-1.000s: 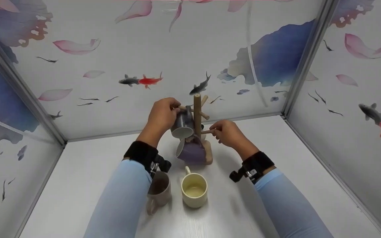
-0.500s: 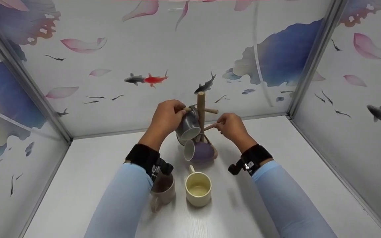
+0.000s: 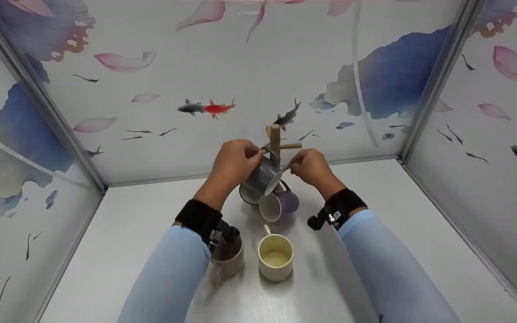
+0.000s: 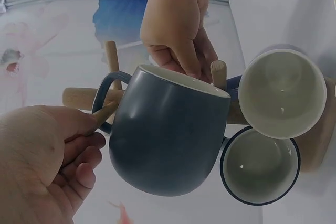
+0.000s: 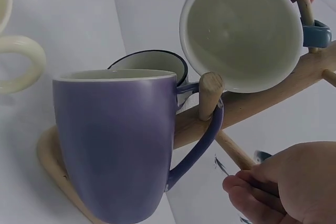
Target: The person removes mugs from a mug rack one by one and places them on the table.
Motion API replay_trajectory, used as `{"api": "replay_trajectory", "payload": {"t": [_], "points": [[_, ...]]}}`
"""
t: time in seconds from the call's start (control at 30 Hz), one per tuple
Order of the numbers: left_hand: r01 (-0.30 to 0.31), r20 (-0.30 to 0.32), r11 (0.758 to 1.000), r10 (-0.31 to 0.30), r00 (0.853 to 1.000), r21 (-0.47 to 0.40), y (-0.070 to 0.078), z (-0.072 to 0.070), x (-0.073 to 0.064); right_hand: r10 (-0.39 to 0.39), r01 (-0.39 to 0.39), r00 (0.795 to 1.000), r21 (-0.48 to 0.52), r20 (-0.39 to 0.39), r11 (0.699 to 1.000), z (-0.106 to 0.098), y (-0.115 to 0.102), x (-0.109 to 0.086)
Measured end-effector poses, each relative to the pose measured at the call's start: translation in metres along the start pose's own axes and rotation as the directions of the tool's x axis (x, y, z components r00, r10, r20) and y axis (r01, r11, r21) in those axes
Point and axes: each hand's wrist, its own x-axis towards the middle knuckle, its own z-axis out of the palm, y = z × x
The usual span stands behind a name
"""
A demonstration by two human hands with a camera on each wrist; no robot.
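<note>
A wooden mug tree (image 3: 275, 137) stands near the back of the table. From one of its upper pegs hangs a dark grey-blue mug (image 4: 168, 129), tilted, with the peg through its handle. My left hand (image 3: 236, 163) pinches that peg's end (image 4: 106, 113), beside the mug handle. On the other side, my right hand (image 3: 312, 168) holds another peg (image 5: 235, 150) between thumb and fingers. Lower down hang a purple mug (image 5: 115, 140), its handle over a peg, and a pale mug with a dark rim (image 4: 260, 166), partly behind the others in the head view.
Nearer me on the white table (image 3: 352, 269) stand a pale yellow mug (image 3: 275, 272) and a brownish mug (image 3: 235, 264), both upright. My left sleeve and wrist camera partly cover the brownish one. Patterned walls (image 3: 258, 58) enclose the table at the back and both sides.
The mug tree has turned, its hanging mugs swinging round so the purple mug's mouth faces me more. Both hands have moved with their pegs. The whole head view has shifted slightly.
</note>
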Motion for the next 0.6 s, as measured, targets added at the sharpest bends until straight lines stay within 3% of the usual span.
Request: {"api": "replay_trajectory", "payload": {"t": [0.27,0.5,0.6], "points": [[-0.027,-0.001,1.000,0.027,1.000,-0.001,0.005,0.004,-0.004,-0.022,0.020,0.995,0.024,0.094,1.000,-0.002,0.000,0.004],[-0.072,-0.016,0.997,0.072,0.997,0.014,0.010,0.007,-0.008,0.066,-0.108,0.972,0.179,0.226,0.978,0.001,-0.006,0.010],[-0.083,-0.021,0.996,0.083,0.996,0.014,0.013,0.010,-0.011,0.070,-0.126,0.965,0.217,0.252,0.968,0.002,-0.008,0.011]]}}
